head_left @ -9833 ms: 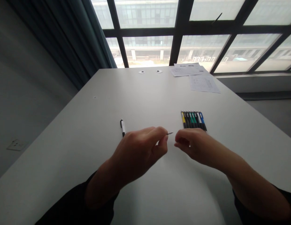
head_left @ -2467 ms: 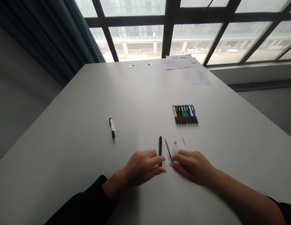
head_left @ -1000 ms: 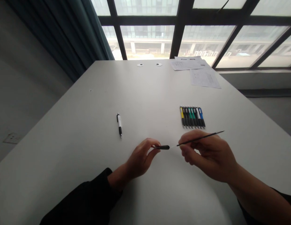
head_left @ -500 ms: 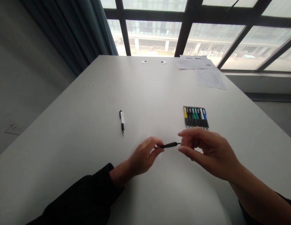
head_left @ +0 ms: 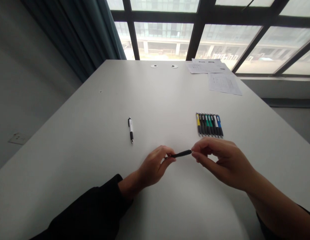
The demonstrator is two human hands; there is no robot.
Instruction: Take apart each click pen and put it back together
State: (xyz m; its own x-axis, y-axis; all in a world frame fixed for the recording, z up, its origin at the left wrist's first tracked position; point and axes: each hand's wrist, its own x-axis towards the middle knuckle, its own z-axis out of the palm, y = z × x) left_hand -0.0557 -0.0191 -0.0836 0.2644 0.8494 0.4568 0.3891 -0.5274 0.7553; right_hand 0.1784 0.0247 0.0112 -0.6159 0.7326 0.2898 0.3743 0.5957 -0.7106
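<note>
A black pen point(head_left: 182, 154) is held crosswise above the white table. My left hand point(head_left: 156, 165) pinches its left part between thumb and fingers, hiding some of it. At its right end, the thumb and forefinger of my right hand point(head_left: 217, 158) are closed on the tip, which they mostly cover. A white pen with a black grip point(head_left: 130, 129) lies by itself on the table, beyond my left hand. Just past my right hand lies a row of pens point(head_left: 209, 124) side by side, in yellow, black, green, white and blue.
Printed sheets of paper point(head_left: 223, 83) lie at the table's point(head_left: 155, 96) far right corner. Two white cable-hole covers point(head_left: 154, 66) sit near the back edge. Beyond stand a window and a dark blue curtain point(head_left: 95, 36); a wall socket point(head_left: 18, 138) is at the left.
My right hand's thumb and forefinger, apart around the pen's tip before, have closed on it. The left hand keeps its hold almost unmoved.
</note>
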